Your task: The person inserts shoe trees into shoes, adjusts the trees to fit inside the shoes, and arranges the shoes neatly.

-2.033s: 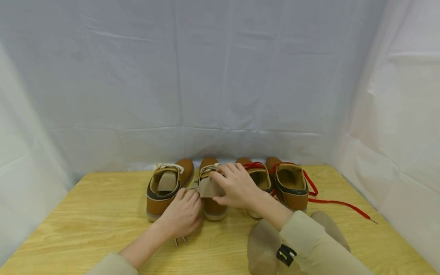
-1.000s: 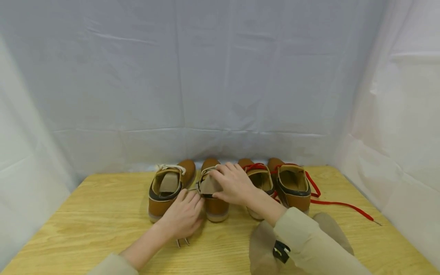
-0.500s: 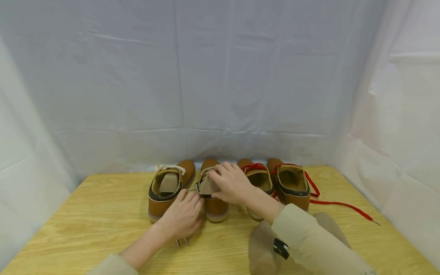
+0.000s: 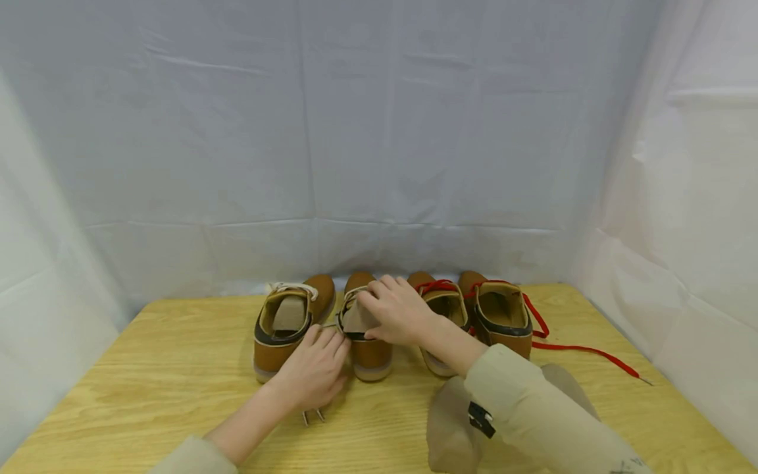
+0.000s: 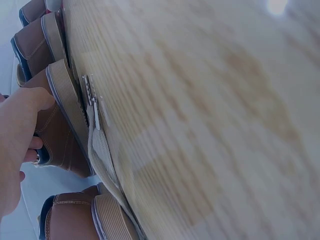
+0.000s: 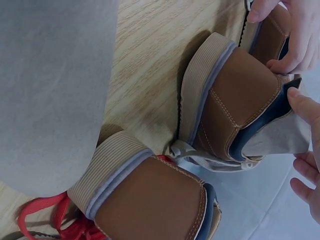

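Brown shoe (image 4: 372,361), left grip (image 4: 316,370) beside it, right grip (image 4: 398,313) at grey flap (image 4: 358,320)

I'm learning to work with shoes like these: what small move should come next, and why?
Probably ease the beige piece down with the right hand: it sticks out of its shoe, whereas a similar piece lies inside the leftmost shoe.

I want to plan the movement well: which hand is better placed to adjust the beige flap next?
Probably the right hand: its thumb and fingers are at the edges of the beige flap. The left hand is at the brown shoe's left side.
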The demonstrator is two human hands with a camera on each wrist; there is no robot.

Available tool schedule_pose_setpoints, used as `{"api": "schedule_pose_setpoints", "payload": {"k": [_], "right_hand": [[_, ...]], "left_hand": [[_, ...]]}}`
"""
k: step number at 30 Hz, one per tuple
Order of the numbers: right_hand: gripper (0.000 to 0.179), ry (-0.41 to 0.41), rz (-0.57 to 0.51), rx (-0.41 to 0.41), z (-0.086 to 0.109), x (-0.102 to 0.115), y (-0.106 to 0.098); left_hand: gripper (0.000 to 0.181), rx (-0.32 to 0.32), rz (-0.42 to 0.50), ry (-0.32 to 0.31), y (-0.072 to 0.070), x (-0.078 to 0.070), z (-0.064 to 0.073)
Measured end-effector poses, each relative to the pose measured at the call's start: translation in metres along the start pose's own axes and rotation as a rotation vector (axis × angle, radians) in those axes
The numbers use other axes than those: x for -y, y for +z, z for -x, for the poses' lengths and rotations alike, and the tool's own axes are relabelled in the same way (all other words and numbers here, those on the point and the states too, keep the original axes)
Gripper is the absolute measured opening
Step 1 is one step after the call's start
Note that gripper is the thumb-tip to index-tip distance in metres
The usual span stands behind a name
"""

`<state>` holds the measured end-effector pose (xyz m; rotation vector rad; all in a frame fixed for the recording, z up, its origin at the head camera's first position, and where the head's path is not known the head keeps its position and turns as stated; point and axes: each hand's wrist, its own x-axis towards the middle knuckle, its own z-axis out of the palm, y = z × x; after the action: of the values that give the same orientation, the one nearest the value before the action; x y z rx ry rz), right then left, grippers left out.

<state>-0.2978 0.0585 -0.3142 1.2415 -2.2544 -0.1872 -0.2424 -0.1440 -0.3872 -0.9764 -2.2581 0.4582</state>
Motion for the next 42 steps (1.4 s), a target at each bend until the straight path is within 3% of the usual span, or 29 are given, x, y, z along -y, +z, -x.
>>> {"api": "schedule_pose_setpoints", "payload": {"k": [7,28,33,37,42], "right_hand": [[0.055,-0.008,0.014,-0.033,-0.001,0.0,0.004],[0.055,-0.029,-0.023,-0.029,0.001,-0.009,0.011],[0.049,0.045,0.062,-0.04,-0.001,-0.005,0.006],[0.051,0.135,0.157,0.046,-0.005,0.005,0.0],[0.054,0.191,0.217,0.103,-0.009,0.014,-0.004]], "left_hand": [[0.058,-0.009,0.001,0.006,0.001,0.001,0.0],[0.061,0.025,-0.006,0.013,0.0,0.0,0.001],[0.063,0.032,-0.009,0.018,-0.001,0.0,0.0],[0.061,0.034,-0.018,0.021,0.0,0.0,0.0],[0.059,0.027,-0.017,0.021,0.001,-0.001,-0.002]]}}
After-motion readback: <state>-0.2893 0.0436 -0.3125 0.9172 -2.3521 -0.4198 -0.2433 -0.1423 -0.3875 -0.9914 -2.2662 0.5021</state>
